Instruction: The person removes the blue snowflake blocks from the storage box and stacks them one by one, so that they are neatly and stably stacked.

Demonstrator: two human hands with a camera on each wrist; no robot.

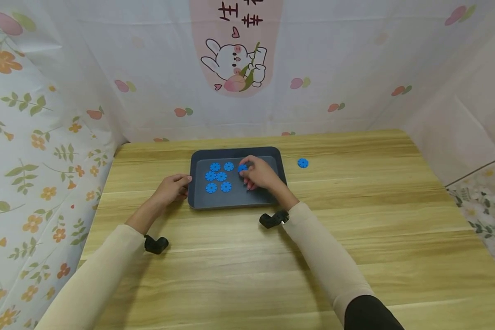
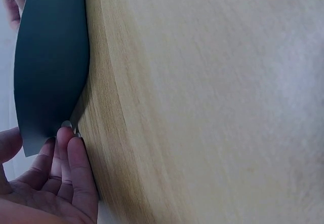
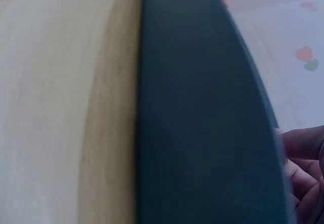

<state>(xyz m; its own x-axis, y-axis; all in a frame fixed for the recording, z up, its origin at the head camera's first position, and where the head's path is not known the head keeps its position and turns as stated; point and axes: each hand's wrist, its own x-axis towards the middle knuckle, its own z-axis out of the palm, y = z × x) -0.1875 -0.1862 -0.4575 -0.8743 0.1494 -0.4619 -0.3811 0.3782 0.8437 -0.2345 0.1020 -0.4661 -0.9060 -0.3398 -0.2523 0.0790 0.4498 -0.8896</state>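
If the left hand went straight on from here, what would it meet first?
The tray, whose left side its fingers touch; past that, perhaps the blue discs, though depth is unclear.

A wide, pale-brown wood-grain worktop point(image 1: 231, 261) stood before a white fabric backdrop point(image 1: 338, 55) printed with small pink-and-green fruit shapes. On the backdrop's pink patch point(image 1: 251, 35), a white cartoon rabbit point(image 1: 228, 59) lay sideways with a pink tulip point(image 1: 235, 83). White cloth point(image 1: 45, 151) with orange flowers covered the left side; a white-flowered panel point(image 1: 491, 206) showed at right.
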